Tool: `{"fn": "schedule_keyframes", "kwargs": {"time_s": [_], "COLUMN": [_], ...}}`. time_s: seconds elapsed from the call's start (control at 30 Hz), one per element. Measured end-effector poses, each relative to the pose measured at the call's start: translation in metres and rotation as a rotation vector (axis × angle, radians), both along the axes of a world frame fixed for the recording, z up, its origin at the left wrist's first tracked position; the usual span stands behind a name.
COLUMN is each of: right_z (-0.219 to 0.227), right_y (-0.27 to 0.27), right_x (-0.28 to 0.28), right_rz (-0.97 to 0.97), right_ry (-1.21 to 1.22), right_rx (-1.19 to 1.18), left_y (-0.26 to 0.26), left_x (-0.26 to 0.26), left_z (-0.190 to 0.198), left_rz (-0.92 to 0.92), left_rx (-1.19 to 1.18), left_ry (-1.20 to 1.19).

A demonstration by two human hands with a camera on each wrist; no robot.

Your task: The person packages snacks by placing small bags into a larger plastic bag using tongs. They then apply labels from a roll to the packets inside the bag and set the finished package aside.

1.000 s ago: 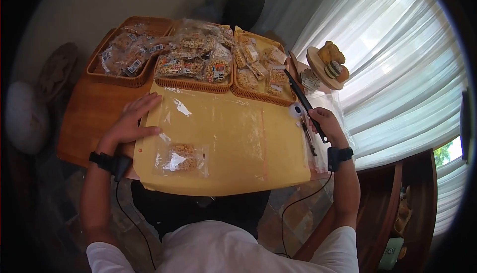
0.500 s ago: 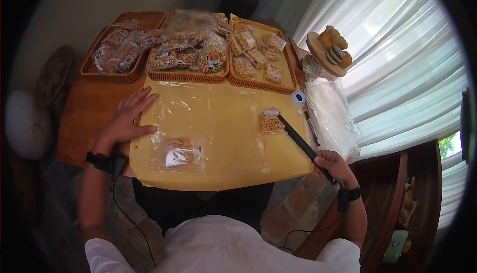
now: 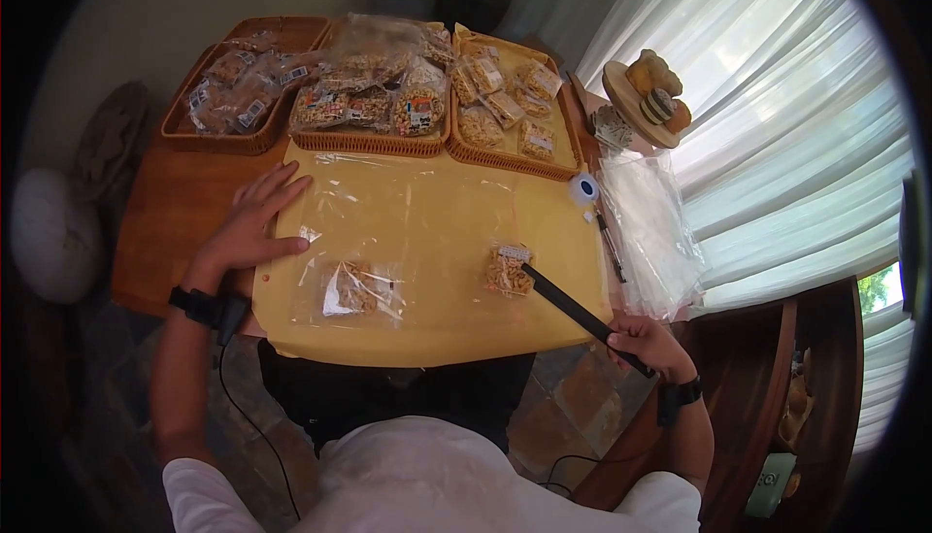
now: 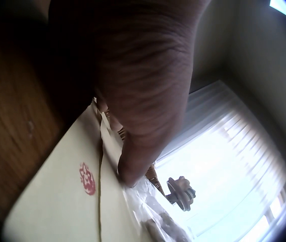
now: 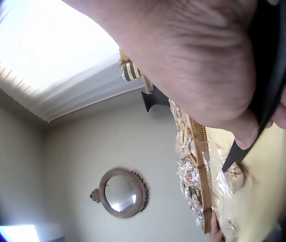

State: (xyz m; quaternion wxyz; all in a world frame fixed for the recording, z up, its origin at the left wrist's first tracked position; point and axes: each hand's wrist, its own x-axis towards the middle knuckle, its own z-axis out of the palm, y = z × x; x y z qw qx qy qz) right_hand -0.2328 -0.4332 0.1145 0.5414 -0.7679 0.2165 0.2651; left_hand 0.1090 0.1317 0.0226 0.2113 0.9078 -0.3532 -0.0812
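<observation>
My right hand (image 3: 646, 347) grips long black tongs (image 3: 581, 314) near their rear end. At the tongs' tip is a small clear-wrapped snack block with a white label (image 3: 509, 269), over the yellow paper (image 3: 456, 324). Spread across that paper lies a large clear plastic bag (image 3: 427, 203), with another wrapped snack block (image 3: 354, 290) in its near left part. My left hand (image 3: 252, 222) rests at the paper's left edge, fingers spread. In the left wrist view, its thumb (image 4: 135, 161) presses at the bag's edge, close to a red stamp (image 4: 87, 179) on the paper.
Three wicker baskets of wrapped snacks stand at the back: left (image 3: 243, 145), middle (image 3: 369, 145) and right (image 3: 515, 162). To the right are a tape roll (image 3: 583, 188), a pen (image 3: 612, 249) and more clear bags (image 3: 650, 227). A wooden stand (image 3: 631, 111) holds bread-like items.
With the tongs, my right hand has brought a wrapped snack block from the right basket, toward me and leftward over the paper. My left hand has stayed at the paper's left edge.
</observation>
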Motion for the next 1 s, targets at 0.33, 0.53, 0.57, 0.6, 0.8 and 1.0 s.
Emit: {"fn": "schedule_keyframes", "kwargs": {"time_s": [0.33, 0.53, 0.57, 0.6, 0.8, 1.0], "right_z": [-0.017, 0.007, 0.009, 0.008, -0.001, -0.023], "right_y": [0.011, -0.010, -0.013, -0.013, -0.004, 0.019], "right_x": [0.035, 0.003, 0.000, -0.002, 0.017, 0.037], "right_rz": [-0.106, -0.068, -0.044, -0.051, 0.027, 0.013], "right_ry": [-0.037, 0.025, 0.030, 0.031, 0.086, -0.003], "right_rx": [0.114, 0.046, 0.065, 0.066, 0.074, 0.153], "left_y": [0.001, -0.001, -0.002, -0.003, -0.002, -0.001], "left_x": [0.001, -0.002, -0.002, -0.002, 0.000, -0.001], "left_z": [-0.001, 0.002, 0.003, 0.003, -0.001, 0.001], "left_rz": [-0.010, 0.008, 0.008, 0.001, -0.032, -0.027], "left_rx": [-0.022, -0.045, -0.051, -0.050, 0.056, 0.052], "left_ry": [-0.004, 0.000, -0.004, -0.003, -0.075, -0.057]}}
